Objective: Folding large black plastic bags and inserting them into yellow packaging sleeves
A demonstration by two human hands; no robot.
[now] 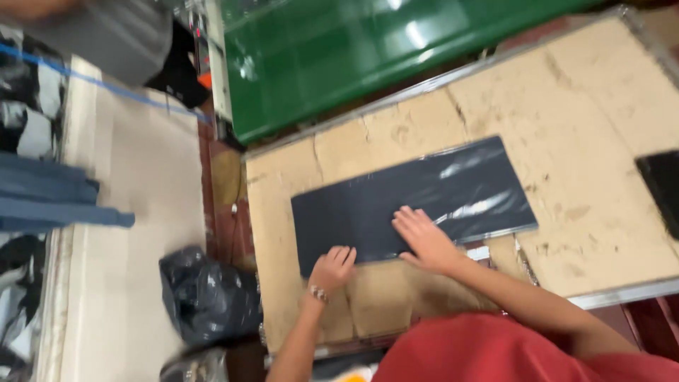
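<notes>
A long dark flat bag in shiny clear wrap (424,201) lies across a worn cardboard-covered table (587,134). My left hand (331,267) rests with fingers spread on the bag's near left edge. Flat on the bag near its middle lies my right hand (423,237), palm down and fingers apart. Neither hand grips anything. A bracelet sits on my left wrist. My red sleeve fills the bottom of the view.
A green conveyor belt (339,49) runs behind the table. Another dark flat piece (663,185) lies at the right edge. A black plastic bag (209,297) sits on the floor to the left, beside a pale bench (141,212) holding folded blue cloth (49,198).
</notes>
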